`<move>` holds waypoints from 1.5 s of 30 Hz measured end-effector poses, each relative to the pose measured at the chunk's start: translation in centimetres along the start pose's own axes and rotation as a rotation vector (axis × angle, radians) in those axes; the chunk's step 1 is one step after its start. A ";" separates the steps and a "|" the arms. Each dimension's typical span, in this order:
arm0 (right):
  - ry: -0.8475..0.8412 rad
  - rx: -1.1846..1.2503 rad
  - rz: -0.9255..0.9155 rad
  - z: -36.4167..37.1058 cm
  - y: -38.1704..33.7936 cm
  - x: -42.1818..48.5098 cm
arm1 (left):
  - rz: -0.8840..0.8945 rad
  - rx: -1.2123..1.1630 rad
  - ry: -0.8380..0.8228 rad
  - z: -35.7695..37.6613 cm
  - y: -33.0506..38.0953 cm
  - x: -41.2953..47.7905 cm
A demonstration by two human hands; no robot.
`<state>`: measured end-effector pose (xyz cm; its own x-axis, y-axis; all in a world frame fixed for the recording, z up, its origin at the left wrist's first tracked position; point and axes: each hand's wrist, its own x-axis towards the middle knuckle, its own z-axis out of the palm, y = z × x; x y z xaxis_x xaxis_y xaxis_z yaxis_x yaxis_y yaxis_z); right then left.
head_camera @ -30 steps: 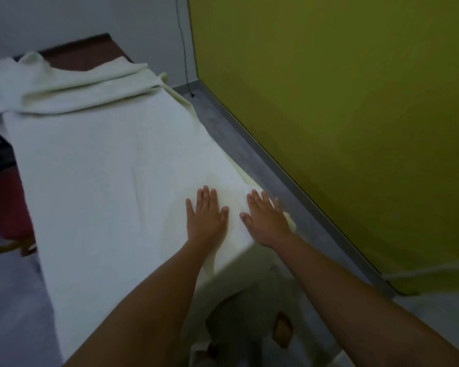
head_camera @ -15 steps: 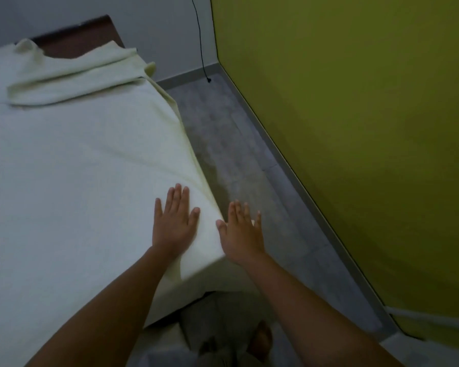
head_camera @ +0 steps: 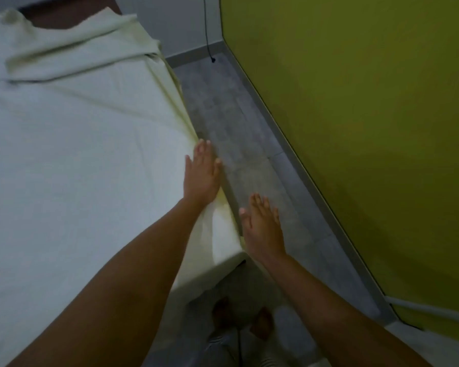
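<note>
A pale cream sheet (head_camera: 77,154) covers a long narrow bed that runs away from me. At its far end the sheet is bunched into a thick fold (head_camera: 72,46). My left hand (head_camera: 202,173) lies flat with straight fingers on the sheet's right edge. My right hand (head_camera: 263,226), fingers straight, is beside the bed's near right corner, over the floor; I cannot tell whether it touches the sheet's side.
A grey tiled floor strip (head_camera: 236,123) runs between the bed and a yellow-green wall (head_camera: 355,128). A black cable (head_camera: 208,30) hangs down the far corner. My bare feet (head_camera: 241,321) stand at the bed's near end.
Both hands have slid to the right across the sheet. The left hand reached the right edge and moved forward along it; the right hand went off the top, past the corner.
</note>
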<state>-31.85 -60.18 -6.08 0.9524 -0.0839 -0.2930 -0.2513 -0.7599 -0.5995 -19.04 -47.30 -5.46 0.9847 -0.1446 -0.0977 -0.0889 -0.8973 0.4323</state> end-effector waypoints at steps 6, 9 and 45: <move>-0.117 -0.237 -0.199 3.2 -6.3 0.4 | -0.264 0.153 0.017 -2.9 -9.3 -3.2; -0.147 -0.337 -0.198 3.5 -6.0 1.1 | -0.263 0.208 0.034 -1.8 -8.7 -3.2; -0.334 -0.671 -0.577 -15.3 -9.8 50.1 | -0.732 0.130 0.255 -7.4 -5.1 32.1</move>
<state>20.96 -66.80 -3.47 0.7739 0.5310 -0.3451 0.4941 -0.8472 -0.1953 14.15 -44.25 -4.15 0.8019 0.5887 -0.1016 0.5948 -0.7710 0.2276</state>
